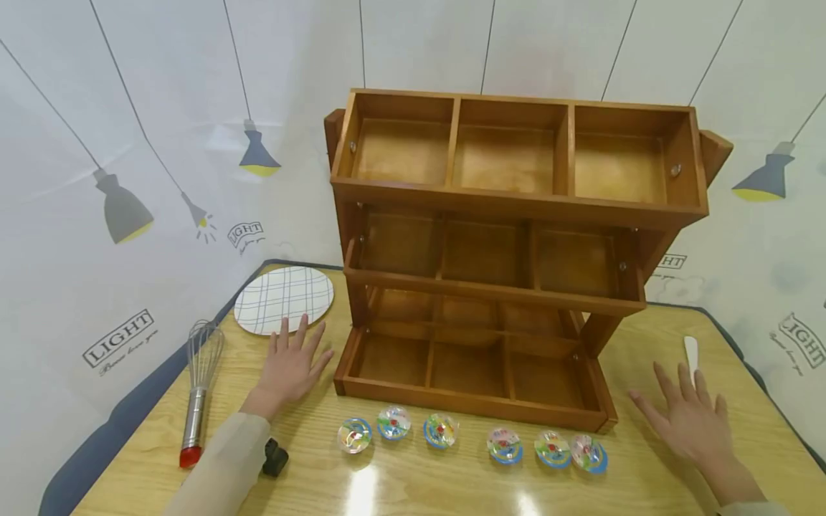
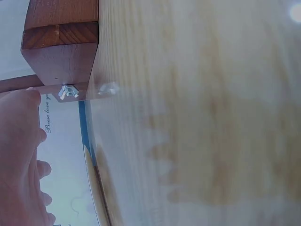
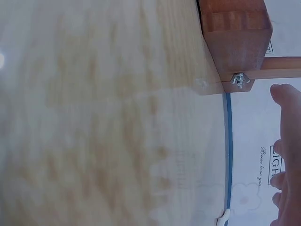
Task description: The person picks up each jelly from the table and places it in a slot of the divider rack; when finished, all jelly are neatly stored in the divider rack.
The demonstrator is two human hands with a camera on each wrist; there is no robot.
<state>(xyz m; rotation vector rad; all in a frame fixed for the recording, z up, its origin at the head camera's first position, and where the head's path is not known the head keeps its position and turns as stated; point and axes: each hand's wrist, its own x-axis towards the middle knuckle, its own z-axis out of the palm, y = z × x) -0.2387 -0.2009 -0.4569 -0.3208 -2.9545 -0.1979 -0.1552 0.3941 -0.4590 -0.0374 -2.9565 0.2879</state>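
Note:
In the head view a wooden three-tier rack (image 1: pixel 474 403) with divided compartments stands at the centre. Several small round cups with clear, colourful tops, such as the leftmost cup (image 1: pixel 354 436), lie in a row before it. My left hand (image 1: pixel 290 369), fingers spread, is left of the rack's base, near a checked oval plate (image 1: pixel 284 301). On the other side, my right hand (image 1: pixel 693 423) is spread beside a white-handled utensil (image 1: pixel 691 352), partly hidden by its fingers. Both hands hold nothing. The left wrist view shows my left hand (image 2: pixel 19 155) at the edge, the right wrist view my right hand (image 3: pixel 289 155).
A whisk (image 1: pixel 196 401) with a red-tipped handle lies at the far left of the wooden table (image 1: pixel 310 487). A small black object (image 1: pixel 274 457) sits by the left sleeve. Behind the table hangs a pale curtain (image 1: pixel 419 43) printed with lamps.

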